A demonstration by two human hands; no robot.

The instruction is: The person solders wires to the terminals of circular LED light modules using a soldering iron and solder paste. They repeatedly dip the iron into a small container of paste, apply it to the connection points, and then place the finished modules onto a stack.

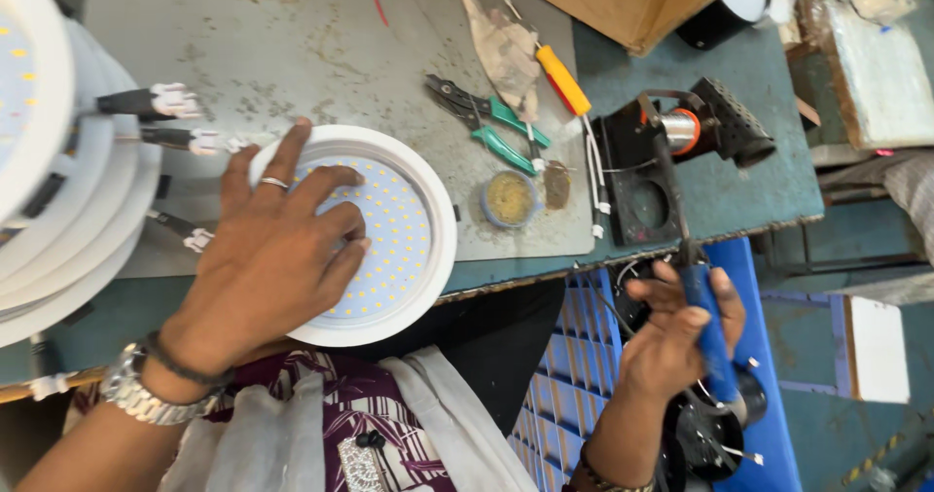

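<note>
My left hand [274, 251] lies flat on a round white LED panel light [409, 221], which rests on the grey metal sheet [292, 44] at the table's front edge. The panel's face is dotted with small yellow LEDs. My right hand [681, 331] grips the blue handle of a soldering iron [710, 341]. The iron's dark shaft points up toward its black stand [647, 176], beyond the table's edge and above a blue crate [574, 356].
A stack of white round panels [58, 190] with black wired connectors [156, 103] stands at the left. Green-handled pliers [491, 122], an orange-handled screwdriver [564, 78], a small flux tin [509, 198] and a solder spool [681, 130] lie mid-table. A cardboard box [632, 0] sits behind.
</note>
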